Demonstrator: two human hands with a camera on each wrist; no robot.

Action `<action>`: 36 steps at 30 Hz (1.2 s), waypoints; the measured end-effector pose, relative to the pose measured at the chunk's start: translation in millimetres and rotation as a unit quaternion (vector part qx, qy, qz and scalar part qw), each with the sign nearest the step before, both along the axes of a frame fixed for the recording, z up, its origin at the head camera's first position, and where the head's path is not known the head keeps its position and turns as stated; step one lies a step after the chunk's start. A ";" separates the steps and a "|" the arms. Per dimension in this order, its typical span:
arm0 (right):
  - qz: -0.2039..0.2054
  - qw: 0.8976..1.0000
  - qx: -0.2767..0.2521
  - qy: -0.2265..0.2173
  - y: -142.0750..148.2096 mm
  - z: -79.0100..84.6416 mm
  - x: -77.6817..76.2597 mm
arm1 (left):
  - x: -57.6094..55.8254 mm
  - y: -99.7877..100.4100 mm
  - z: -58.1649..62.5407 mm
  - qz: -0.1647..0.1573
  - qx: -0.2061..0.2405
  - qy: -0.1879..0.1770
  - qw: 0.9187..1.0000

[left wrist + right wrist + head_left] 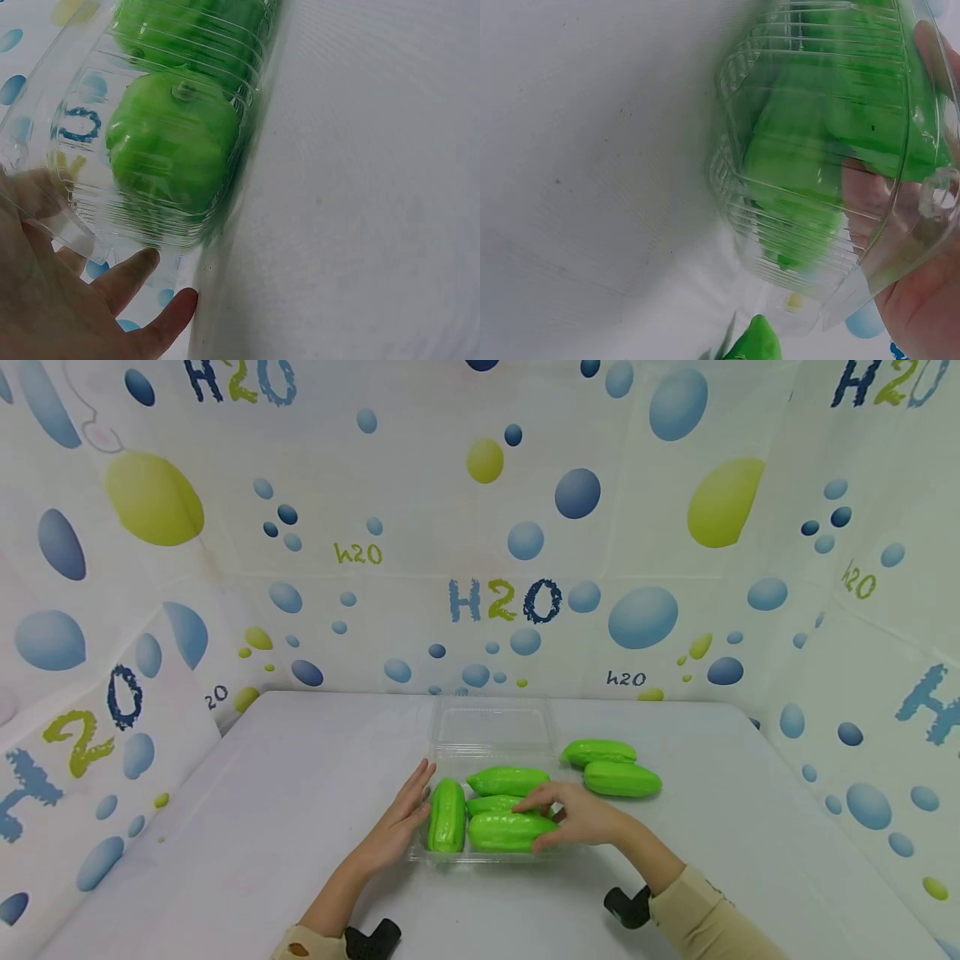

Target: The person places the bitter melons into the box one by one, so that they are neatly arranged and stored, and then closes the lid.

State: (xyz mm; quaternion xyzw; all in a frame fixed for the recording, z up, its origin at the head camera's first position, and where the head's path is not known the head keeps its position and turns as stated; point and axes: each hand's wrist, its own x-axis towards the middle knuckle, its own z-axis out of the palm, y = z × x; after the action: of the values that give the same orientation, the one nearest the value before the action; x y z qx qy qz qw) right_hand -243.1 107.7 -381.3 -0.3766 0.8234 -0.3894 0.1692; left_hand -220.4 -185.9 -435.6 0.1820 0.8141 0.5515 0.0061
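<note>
A clear plastic clamshell box holds several glossy green, ribbed, cucumber-like vegetables. One vegetable stands lengthwise along its left side. Two more, a rear vegetable and a middle vegetable, lie crosswise. My right hand grips the right end of the front vegetable, thumb in front and fingers over its back; the right wrist view shows this hand partly through the box wall. Fingers extended, my left hand is at the box's left wall; the left wrist view shows its fingers spread.
The box's clear lid lies open behind it. To the right of the box, two more green vegetables, a rear one and a nearer one, lie on the white table. A patterned curtain surrounds the table's back and sides.
</note>
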 end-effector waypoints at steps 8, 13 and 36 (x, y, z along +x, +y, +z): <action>0.011 1.000 0.020 0.022 1.1 -1.9 -0.3 | 0.0 -0.3 -0.2 -0.005 0.003 0.003 1.000; 0.002 0.999 0.023 0.026 1.5 -3.1 -1.5 | 0.1 -0.1 -0.7 -0.003 -0.005 0.002 1.000; -0.062 0.992 -0.108 -0.002 8.6 9.1 -4.3 | -0.7 1.2 -1.7 0.006 -0.016 0.007 1.000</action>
State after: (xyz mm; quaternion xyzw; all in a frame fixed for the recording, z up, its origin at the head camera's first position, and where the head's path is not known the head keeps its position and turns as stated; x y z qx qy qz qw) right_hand -247.4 116.3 -372.2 -0.3403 0.7976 -0.4868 0.1050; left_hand -221.1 -184.7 -437.3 0.1809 0.8238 0.5373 -0.0004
